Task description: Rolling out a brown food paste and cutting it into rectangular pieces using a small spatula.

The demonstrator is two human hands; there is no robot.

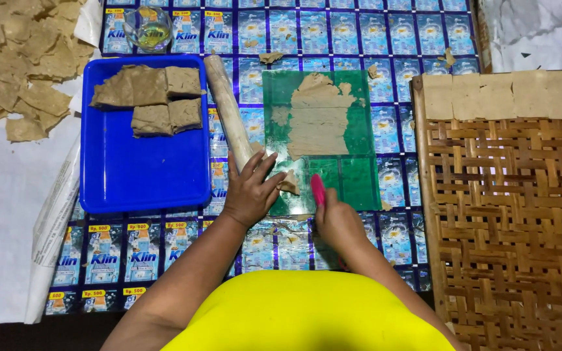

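Dough sheet (320, 120): one, flattened on one green board (359, 175), centre. One blue tray (144, 175), four slabs (147, 97). One rolling pin (229, 110). Left hand (252, 192) spread, pressing board edge. Right hand (339, 221) grips pink tool (318, 190), mostly hidden.

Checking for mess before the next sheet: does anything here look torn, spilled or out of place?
Yes. The thin dough sheet on the green plastic has ragged, broken edges, and small dough crumbs lie scattered on the blue mat beyond it.

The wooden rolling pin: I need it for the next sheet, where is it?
In the head view, the pale wooden rolling pin lies between the blue plastic tray and the green sheet, its near end by the left hand.
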